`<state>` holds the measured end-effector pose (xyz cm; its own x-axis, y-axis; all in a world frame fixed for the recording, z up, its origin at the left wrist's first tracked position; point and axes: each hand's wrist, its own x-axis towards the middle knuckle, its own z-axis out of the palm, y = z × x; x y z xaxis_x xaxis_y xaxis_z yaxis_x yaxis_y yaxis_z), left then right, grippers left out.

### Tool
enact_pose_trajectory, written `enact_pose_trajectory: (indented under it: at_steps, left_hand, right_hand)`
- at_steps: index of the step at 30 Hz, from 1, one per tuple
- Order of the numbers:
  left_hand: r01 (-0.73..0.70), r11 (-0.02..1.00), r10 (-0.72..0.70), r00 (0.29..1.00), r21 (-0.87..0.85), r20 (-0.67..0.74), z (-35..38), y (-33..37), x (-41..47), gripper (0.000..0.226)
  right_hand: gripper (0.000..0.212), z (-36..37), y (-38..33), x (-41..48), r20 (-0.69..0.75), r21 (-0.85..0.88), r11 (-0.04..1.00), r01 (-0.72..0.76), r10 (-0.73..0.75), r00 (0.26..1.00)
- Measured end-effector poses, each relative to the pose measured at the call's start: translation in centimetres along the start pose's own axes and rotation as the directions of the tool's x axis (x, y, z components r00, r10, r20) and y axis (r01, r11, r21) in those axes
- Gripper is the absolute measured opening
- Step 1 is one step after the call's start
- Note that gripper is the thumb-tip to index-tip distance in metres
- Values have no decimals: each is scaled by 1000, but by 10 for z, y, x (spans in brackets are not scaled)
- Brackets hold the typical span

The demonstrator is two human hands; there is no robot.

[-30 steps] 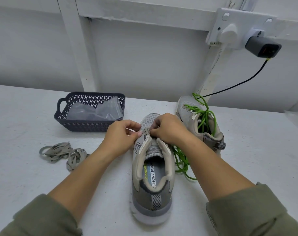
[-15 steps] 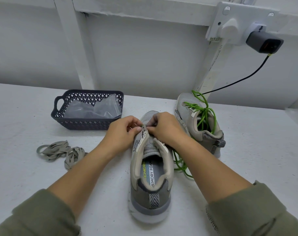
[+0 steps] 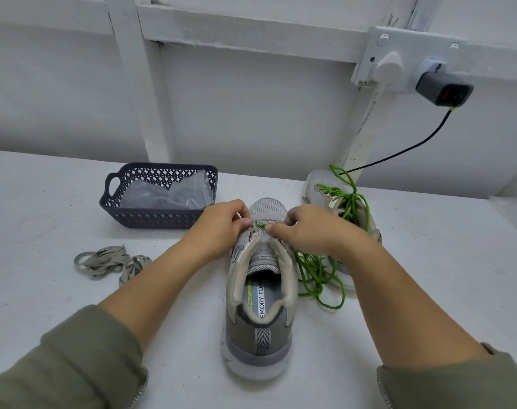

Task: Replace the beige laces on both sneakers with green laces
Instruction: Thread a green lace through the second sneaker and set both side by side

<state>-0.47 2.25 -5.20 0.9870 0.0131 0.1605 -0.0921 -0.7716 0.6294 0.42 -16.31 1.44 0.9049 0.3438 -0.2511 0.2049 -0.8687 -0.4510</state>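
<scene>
White speckled table (image 3: 59,208): near sneaker (image 3: 260,308), heel to viewer; L hand (image 3: 219,228) pinches its eyelet edge, R hand (image 3: 310,231) pinches green lace (image 3: 318,271). Beige laces (image 3: 109,261) left of L forearm. Beyond hands: basket (image 3: 151,215), 2nd sneaker (image 3: 319,184), white panelled wall (image 3: 251,128) w/ socket (image 3: 405,51).

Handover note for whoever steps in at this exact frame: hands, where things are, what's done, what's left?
Left hand grips the near sneaker at its front eyelets.
Right hand pinches the green lace there; most of it lies loose to that sneaker's right.
Far sneaker wears green lacing, ends loose.
Beige laces are piled on the left.
Done: beige out of both sneakers, far sneaker threaded.
Left: thread the near sneaker, only its first row started.
</scene>
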Motion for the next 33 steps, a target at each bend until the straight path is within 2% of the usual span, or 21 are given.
enact_pose_trajectory:
  at_steps: [2, 3, 4, 6, 8, 10, 13, 15, 17, 19, 21, 24, 26, 28, 30, 31, 33]
  left_hand:
    - [19, 999, -18, 999, 30, -31, 2, 1, 1, 8]
    - [67, 997, -69, 995, -34, -66, 2, 2, 1, 6]
    - [133, 978, -150, 983, -160, -102, 1, 4, -1, 4]
    - [217, 867, -318, 934, -448, -163, 3, 10, -8, 4]
    - [206, 768, -405, 890, -607, -210, 5, 14, -15, 8]
    - [155, 786, -364, 898, -599, -246, 5, 17, -19, 12]
    - [28, 869, -199, 934, -495, -298, -4, 26, -16, 13]
    - [-38, 851, -167, 926, -524, -339, -13, 34, -8, 11]
    - [-29, 722, -279, 902, -692, -330, -19, 40, 2, 13]
    - [42, 534, -414, 884, -845, -217, -21, 43, 8, 23]
    - [99, 479, -417, 900, -872, -128, -17, 41, 6, 29]
    - [70, 596, -292, 947, -800, -134, -12, 40, 0, 21]
    - [-1, 677, -180, 969, -736, -167, -17, 39, 3, 22]
    - [-92, 755, -49, 979, -649, -196, -23, 39, 5, 23]
    - [-187, 868, 77, 966, -459, -249, -28, 34, 6, 24]
    - [-201, 911, 106, 958, -360, -266, -29, 32, 5, 25]
    - [-172, 928, 81, 959, -330, -272, -28, 26, 0, 23]
  right_hand:
    - [44, 9, 0, -2, -18, 12, 1000, -14, 15, 1000]
    - [44, 13, 0, -3, -44, 27, 999, -22, 23, 999]
    - [41, 15, 1, -3, -73, 44, 999, -32, 35, 997]
    - [36, 19, 2, -4, -109, 56, 997, -52, 58, 992]
    - [35, 20, 2, -4, -114, 44, 997, -63, 67, 991]
    - [36, 18, 0, -5, -105, 28, 998, -62, 64, 992]
    - [39, 16, -4, -5, -77, -17, 998, -58, 57, 995]
    - [44, 14, -8, -6, -37, -62, 996, -60, 58, 998]
    - [47, 14, -11, -7, -9, -95, 992, -84, 83, 996]
    - [47, 16, -13, -8, 6, -94, 989, -113, 114, 993]
    - [44, 19, -13, -8, 7, -75, 989, -130, 131, 991]
    - [34, 16, -10, 1, -32, -53, 996, -66, 65, 997]
    - [24, 13, -7, 15, -112, 102, 993, 57, -46, 993]
    - [26, 13, -6, 26, -148, 257, 944, 205, -171, 974]
    - [19, 21, -7, 35, -135, 365, 889, 275, -241, 961]
    - [12, 27, -7, 38, -139, 393, 874, 286, -251, 958]
    - [4, 35, -7, 45, -174, 408, 859, 309, -259, 950]
